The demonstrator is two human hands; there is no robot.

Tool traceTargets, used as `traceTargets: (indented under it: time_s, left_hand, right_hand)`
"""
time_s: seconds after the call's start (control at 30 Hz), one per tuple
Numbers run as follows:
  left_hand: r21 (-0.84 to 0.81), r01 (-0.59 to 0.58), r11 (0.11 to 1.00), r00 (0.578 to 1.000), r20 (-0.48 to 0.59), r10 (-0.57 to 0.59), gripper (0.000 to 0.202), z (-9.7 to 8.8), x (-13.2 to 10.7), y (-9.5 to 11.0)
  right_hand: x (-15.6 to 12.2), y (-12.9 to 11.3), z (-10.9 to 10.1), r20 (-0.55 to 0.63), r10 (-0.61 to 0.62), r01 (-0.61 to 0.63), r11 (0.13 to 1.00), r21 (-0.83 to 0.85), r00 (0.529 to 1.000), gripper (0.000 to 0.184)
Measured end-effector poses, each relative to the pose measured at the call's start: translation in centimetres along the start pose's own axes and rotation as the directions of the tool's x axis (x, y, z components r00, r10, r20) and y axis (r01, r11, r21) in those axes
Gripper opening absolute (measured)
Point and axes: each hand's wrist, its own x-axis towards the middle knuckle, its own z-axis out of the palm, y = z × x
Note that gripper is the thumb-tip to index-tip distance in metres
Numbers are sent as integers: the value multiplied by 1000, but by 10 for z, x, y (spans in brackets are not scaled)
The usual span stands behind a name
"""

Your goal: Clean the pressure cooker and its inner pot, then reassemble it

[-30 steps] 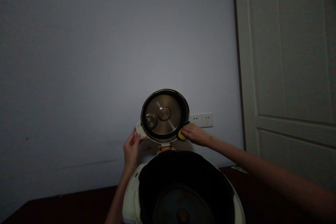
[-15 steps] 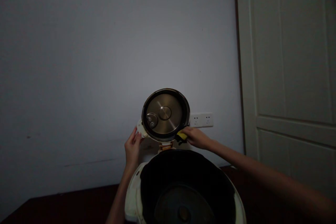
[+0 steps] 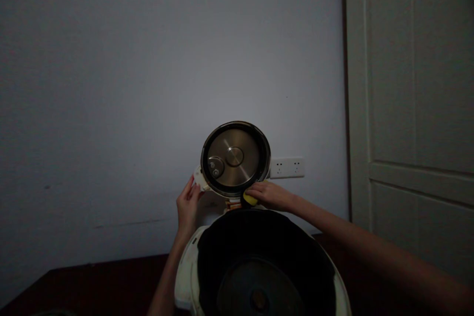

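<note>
A white rice cooker (image 3: pixel 187 276) stands before me with its lid (image 3: pixel 244 150) raised; the lid's inner side is a round metal plate with a dark rim. The cooker's dark round inside faces up, with a small disc at its bottom. My left hand (image 3: pixel 188 202) grips the white latch part on the lid's left edge between thumb and fingers. In my right hand (image 3: pixel 272 195) is a yellow and black sponge (image 3: pixel 251 198), pressed at the lower right of the lid beside the orange-brown hinge (image 3: pixel 233 205). The fingers partly cover the sponge.
Behind the cooker is a pale wall (image 3: pixel 148 84) with a double socket (image 3: pixel 287 168) right of the lid. A light panelled cabinet or door (image 3: pixel 403 108) stands at the right. The cooker rests on a dark red table (image 3: pixel 111 281).
My right hand has moved the sponge left and slightly down along the lid's lower edge, closer to the hinge. My left hand keeps its hold. The view has shifted a little.
</note>
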Motion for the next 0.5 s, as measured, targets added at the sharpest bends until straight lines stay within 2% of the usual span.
traceTargets:
  time_s: [0.1, 0.17, 0.3, 0.5]
  left_hand:
    - [-13, 3, 1000, 1000, -3, -3, 50, 0, 0, 0]
    - [-16, 8, 1000, 1000, -7, -8, 50, 0, -1, 0]
    - [-20, 11, 1000, 1000, -17, -11, 49, 0, -1, -1]
    - [-8, 26, 1000, 999, -21, -26, 50, 0, 0, 0]
  right_hand:
    - [2, 6, -9, 97, 18, -19, 1000, 8, 995, 35]
    - [-1, 13, -17, 152, 75, -72, 997, -27, 986, 32]
    - [-10, 24, -30, 163, 172, -162, 984, -75, 972, 27]
    - [-2, 2, -15, 152, 93, -104, 992, 66, 984, 42]
